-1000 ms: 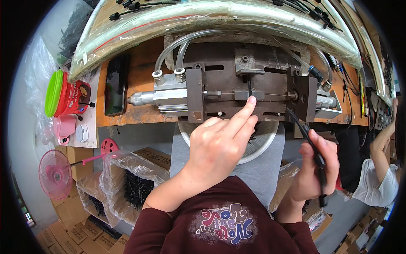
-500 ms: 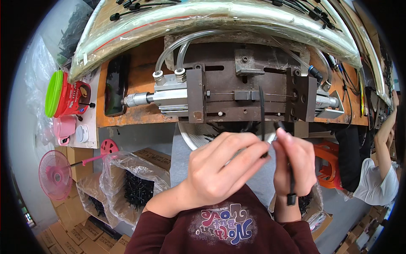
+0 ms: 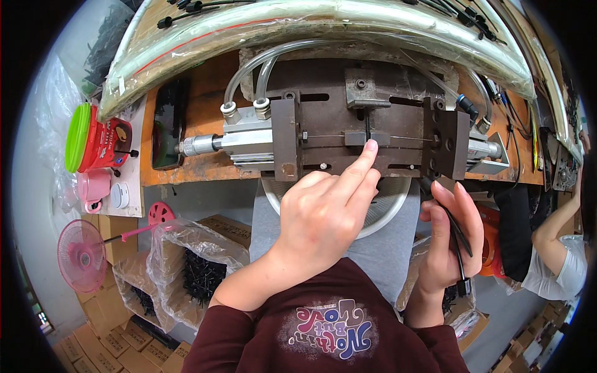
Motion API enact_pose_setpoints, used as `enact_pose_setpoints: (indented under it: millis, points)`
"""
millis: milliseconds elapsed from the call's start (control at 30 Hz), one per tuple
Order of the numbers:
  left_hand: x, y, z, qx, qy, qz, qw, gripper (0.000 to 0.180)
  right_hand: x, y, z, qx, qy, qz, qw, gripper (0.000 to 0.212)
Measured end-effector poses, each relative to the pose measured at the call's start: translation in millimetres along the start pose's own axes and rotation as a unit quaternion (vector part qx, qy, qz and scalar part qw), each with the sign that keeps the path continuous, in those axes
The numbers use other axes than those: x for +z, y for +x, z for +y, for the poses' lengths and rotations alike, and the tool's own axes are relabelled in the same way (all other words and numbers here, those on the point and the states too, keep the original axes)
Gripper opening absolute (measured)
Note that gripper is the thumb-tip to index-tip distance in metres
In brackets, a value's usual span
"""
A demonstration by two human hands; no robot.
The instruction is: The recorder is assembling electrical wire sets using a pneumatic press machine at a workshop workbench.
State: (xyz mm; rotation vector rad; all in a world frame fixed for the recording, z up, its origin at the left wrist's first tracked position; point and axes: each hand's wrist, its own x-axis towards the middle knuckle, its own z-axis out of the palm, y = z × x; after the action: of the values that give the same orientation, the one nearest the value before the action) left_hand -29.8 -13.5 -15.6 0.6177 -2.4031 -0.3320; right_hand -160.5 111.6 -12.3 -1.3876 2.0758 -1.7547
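My left hand [image 3: 323,214] reaches up to a brown metal fixture [image 3: 329,166], index finger stretched out and thumb hidden beneath. It appears to hold a thin black plastic strip [image 3: 368,118], whose far part lies across the small grey block [image 3: 356,138] at the fixture's middle; the rest is under the finger. Further right, my right hand [image 3: 457,233] has its fingers curled around a few black plastic strips [image 3: 460,248]. One hangs down and ends in a square black head [image 3: 464,286]. A white basket [image 3: 385,217] rests on my lap below the fixture.
Silver cylinders [image 3: 249,140] with clear hoses [image 3: 249,68] flank the fixture. A phone-like black slab [image 3: 169,127], a red tub [image 3: 106,143] and a pink fan [image 3: 81,256] are left. Bags of black parts [image 3: 202,273] stand below. Another person's arm [image 3: 556,214] shows at right.
My left hand has brought its strip forward onto the fixture's middle block, index finger now extended. My right hand has moved away to the right, still with black strips in it.
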Motion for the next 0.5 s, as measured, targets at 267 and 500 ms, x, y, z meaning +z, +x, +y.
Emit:
enact_pose_setpoints:
  millis: [267,500]
  points:
    - [-15,-3,11,-0.031,-0.291,0.005,0.956,0.042,0,3,1,-0.164,-0.133,-0.045,0.976,0.043]
    - [-27,-3,8,0.0,-0.284,0.02,0.959,0.041,10,-1,-18,0.154,0.338,-0.019,0.928,0.024]
